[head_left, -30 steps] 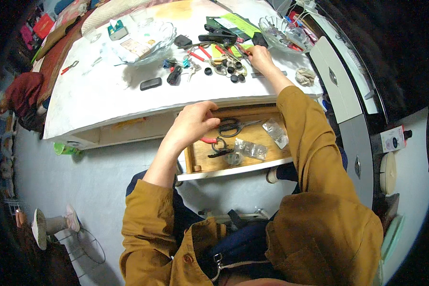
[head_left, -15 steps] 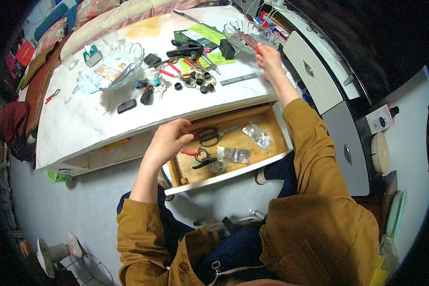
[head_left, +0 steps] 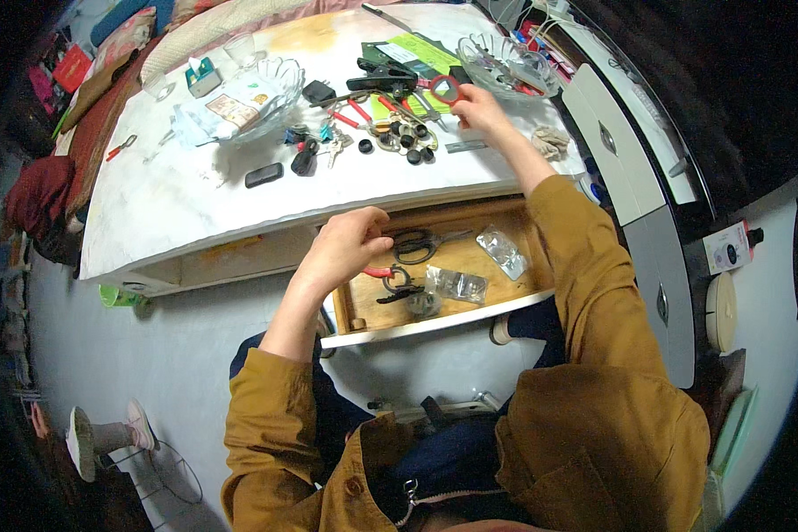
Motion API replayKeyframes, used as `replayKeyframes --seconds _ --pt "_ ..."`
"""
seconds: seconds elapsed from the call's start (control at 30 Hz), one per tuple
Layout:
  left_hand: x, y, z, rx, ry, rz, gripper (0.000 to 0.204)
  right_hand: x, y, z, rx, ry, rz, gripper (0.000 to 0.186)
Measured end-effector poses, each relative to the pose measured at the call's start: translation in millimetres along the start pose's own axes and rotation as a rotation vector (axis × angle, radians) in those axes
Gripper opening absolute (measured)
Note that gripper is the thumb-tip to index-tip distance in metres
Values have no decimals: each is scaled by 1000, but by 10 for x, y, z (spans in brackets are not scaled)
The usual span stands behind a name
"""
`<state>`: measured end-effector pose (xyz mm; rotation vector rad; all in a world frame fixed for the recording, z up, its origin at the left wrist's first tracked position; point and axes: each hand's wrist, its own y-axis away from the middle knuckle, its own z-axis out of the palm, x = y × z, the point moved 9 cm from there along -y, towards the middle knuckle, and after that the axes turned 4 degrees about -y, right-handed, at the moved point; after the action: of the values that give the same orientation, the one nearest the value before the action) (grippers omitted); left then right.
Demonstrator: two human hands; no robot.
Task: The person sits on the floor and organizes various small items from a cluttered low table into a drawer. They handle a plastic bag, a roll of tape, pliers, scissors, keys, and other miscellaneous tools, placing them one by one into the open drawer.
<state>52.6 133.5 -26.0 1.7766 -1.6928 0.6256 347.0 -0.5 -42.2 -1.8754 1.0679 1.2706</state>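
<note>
Right grip pinches red ring; left grip curled, empty, over drawer holding scissors.

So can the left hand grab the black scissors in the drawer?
Probably yes. The left hand hovers over the open drawer, right beside the black scissors, which lie uncovered with nothing on top.

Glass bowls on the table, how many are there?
2: one glass bowl at the table's far left holding packets, another glass bowl at the far right, beside the right hand.
</note>
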Motion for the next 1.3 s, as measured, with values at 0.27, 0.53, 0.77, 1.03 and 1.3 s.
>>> replayKeyframes --seconds 0.27,0.53,0.77,1.03,1.3 --pt "10 23 -35 -20 -42 -24 39 -178 81 786 67 628 -82 39" --pt "-9 32 -21 -3 -35 -1 38 -161 201 566 73 260 -183 28" --pt "20 56 -43 2 -54 -14 38 63 1625 622 -405 176 -453 27" --pt "36 52 43 -15 -20 -27 36 1066 2312 864 -767 983 -298 36" --pt "-1 70 4 30 -17 -14 34 -541 947 854 -334 219 -347 21"
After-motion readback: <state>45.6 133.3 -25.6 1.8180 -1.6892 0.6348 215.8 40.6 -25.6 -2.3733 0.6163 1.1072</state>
